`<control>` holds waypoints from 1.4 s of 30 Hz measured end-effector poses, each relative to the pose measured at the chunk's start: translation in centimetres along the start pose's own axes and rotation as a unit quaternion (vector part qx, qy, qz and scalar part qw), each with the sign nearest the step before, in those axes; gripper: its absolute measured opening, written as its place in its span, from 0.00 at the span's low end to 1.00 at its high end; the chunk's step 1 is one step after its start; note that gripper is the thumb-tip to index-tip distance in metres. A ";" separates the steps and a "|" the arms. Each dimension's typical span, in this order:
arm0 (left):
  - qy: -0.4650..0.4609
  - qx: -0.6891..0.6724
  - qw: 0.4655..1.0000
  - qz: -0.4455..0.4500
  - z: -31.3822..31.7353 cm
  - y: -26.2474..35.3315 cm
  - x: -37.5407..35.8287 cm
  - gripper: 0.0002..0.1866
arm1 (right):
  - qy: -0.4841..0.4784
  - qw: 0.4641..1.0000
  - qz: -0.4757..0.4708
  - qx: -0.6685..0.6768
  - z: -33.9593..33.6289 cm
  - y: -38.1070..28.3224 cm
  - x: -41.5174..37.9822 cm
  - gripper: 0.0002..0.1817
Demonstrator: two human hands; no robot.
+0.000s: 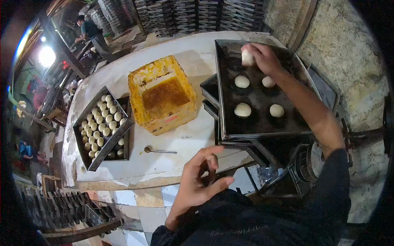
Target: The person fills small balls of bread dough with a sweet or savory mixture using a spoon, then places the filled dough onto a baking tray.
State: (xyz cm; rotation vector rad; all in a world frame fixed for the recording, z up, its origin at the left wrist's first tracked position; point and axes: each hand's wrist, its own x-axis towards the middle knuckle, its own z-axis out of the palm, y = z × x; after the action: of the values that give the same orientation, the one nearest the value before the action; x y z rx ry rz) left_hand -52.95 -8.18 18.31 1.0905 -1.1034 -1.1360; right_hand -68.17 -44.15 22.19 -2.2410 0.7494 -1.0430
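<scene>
Head view: the right hand (262, 57) pinches 1 dough ball (248, 58) at its fingertips, above the large tray (262, 133), beyond 4 resting balls (242, 82). The left hand (201, 180) is half-curled, holding nothing visible.

The right hand (262, 56) is at the end of an outstretched arm, fingers bent together in a grip, back of the hand up, forearm (308, 98) bare to the elbow. The left hand (201, 176) hangs nearer the torso (246, 221), thumb and index finger apart, other fingers curled, wrist (177, 215) bent.
</scene>
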 end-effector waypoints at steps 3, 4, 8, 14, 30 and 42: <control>0.036 0.014 0.997 0.070 -1.8 -0.6 -2.4 0.33 | -0.066 0.966 -0.060 -0.244 2.1 6.4 4.5 0.18; 0.086 0.020 0.992 0.094 -3.0 -0.9 -3.7 0.32 | -0.128 0.947 -0.023 -0.295 3.6 8.4 3.8 0.20; 0.297 0.000 0.946 0.131 -9.5 -4.2 -9.1 0.25 | -0.296 0.889 -0.039 -0.348 3.3 9.3 3.0 0.35; 0.462 0.218 0.849 -0.137 -17.8 -14.9 -15.7 0.13 | -0.001 0.911 -0.238 -0.337 0.9 0.4 4.8 0.22; 0.325 0.622 0.630 -0.331 -59.4 -11.5 -6.4 0.36 | -0.254 0.923 -0.282 -0.059 28.6 -26.0 -15.3 0.14; 0.126 0.206 0.955 0.173 -24.5 -6.9 -11.9 0.48 | -0.210 0.897 0.253 0.296 35.7 -21.2 -21.2 0.23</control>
State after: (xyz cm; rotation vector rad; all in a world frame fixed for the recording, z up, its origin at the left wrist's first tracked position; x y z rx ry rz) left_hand -30.60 4.78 7.45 1.2588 -1.2952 -0.4839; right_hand -45.80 -6.41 6.55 -1.5381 0.6552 -0.4213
